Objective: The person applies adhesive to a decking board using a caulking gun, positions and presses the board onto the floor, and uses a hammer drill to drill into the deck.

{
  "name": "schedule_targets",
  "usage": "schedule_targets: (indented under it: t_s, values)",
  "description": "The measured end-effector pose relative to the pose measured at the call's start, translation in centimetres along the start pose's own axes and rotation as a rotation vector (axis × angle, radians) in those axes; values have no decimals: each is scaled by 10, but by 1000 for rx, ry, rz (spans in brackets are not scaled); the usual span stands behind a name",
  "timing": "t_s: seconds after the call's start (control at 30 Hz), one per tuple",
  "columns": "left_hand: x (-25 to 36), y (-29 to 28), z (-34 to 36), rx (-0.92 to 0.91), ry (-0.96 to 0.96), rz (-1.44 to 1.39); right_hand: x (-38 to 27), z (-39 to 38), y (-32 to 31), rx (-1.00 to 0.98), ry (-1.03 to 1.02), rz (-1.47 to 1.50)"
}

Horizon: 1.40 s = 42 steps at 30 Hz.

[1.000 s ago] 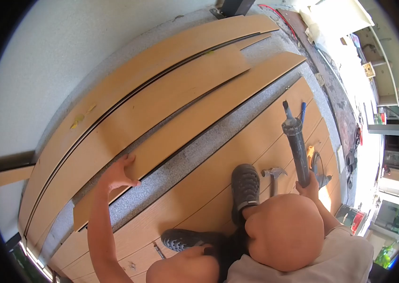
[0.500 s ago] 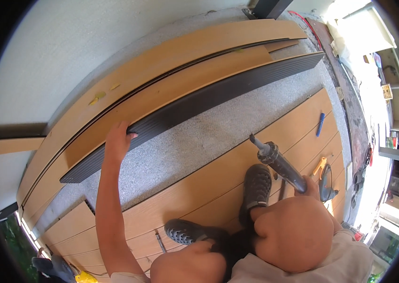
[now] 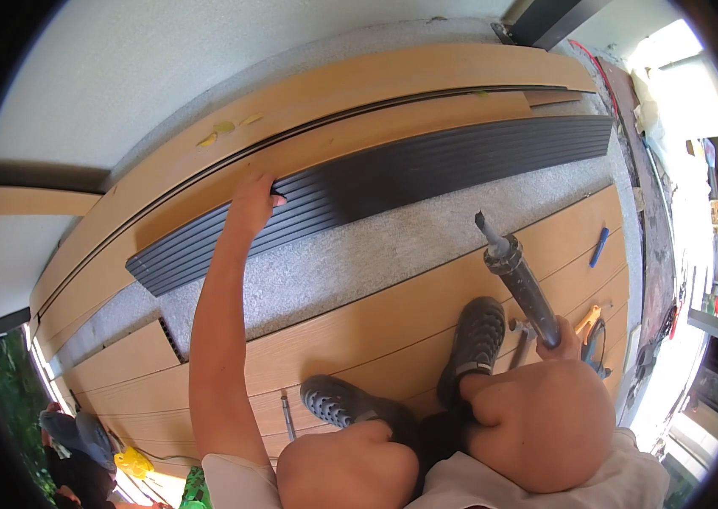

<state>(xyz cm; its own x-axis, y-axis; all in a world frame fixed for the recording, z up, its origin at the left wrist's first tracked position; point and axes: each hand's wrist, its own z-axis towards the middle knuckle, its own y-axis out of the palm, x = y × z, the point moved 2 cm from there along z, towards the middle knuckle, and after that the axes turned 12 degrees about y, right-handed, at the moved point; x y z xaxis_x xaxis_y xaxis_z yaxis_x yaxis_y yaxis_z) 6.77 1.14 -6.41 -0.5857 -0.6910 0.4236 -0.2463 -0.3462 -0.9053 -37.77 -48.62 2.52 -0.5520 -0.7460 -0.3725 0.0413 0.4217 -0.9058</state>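
Observation:
My left hand (image 3: 254, 201) grips the upper edge of a long plank (image 3: 384, 182), whose dark ribbed underside faces me. My right hand (image 3: 558, 337) is closed on a dark caulking gun (image 3: 518, 280) with its nozzle pointing up and forward. Between the plank and the laid tan boards (image 3: 393, 305) is a strip of speckled grey subfloor (image 3: 333, 263). A hammer (image 3: 522, 338) lies beside my right shoe (image 3: 474, 339), partly hidden; a blue marker (image 3: 599, 248) and a yellow-handled tool (image 3: 588, 321) lie at the right on the boards.
More tan planks (image 3: 316, 85) lie along the pale wall (image 3: 164, 59). A dark post (image 3: 545, 21) stands at the back right, near a red cable (image 3: 583, 55). A person (image 3: 79, 458) is at the lower left near a yellow object (image 3: 132, 461). A metal rod (image 3: 287, 416) lies by my left shoe.
My left hand has lifted and tipped the plank away from me, so its dark ribbed side now shows and more subfloor is exposed. The caulking gun has tilted further toward the left.

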Motion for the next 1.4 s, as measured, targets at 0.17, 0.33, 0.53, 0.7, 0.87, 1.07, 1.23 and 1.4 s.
schedule_targets:
  t_s: [0.17, 0.33, 0.53, 0.7, 0.87, 1.07, 1.23, 1.4]
  values:
    - [3, 14, -10, 56, 60, 84, -15, 6, -2, -21, 58, 3]
    - [-19, -2, -38, 99, 29, 134, -49, 13, 19, -75, 36, -14]
    - [4, 26, -22, 298, 225, 213, -1, 14, 9, -65, 42, -99]
    - [16, 15, -47, 331, 101, 256, -28, 27, 11, -68, -1, -91]
    - [72, 30, -77, 678, -164, 28, -89, 47, -11, -33, -236, -44]
    - [226, 75, -82, 252, -164, -1793, -215, 89, 4, -108, -533, -96]
    - [247, 20, -71, 651, -725, -2209, -303, 83, 24, -66, -872, -342]
    - [173, 0, -103, 966, -777, -2166, -247, 73, 2, 190, -1169, 14]
